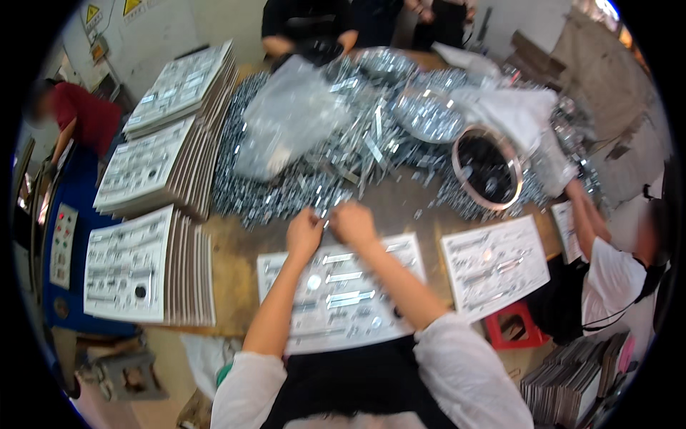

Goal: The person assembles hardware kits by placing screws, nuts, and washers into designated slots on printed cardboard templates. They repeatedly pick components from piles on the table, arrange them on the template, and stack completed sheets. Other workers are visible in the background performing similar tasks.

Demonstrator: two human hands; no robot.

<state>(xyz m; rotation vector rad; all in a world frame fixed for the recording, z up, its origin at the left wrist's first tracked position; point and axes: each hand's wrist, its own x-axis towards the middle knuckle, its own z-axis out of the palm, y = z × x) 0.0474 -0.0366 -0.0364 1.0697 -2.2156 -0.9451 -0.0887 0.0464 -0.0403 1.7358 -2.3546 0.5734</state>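
Observation:
My left hand point(305, 233) and my right hand point(353, 223) are close together over the far edge of a white printed board point(304, 339), beside the near fringe of a heap of small shiny metal pieces point(271, 204). The fingers of both are curled closed. What they pinch, if anything, is too small and blurred to make out. On the board in front of me lie several flat silver metal strips point(350, 297) and a pale round disc point(314, 282), spread over printed drawings.
Stacks of similar boards point(128, 268) line the table's left side. A clear plastic bag point(293, 118) and a round tub of dark parts point(487, 168) rest on the metal heap. Another board point(494, 264) lies to my right, near a seated co-worker point(614, 286).

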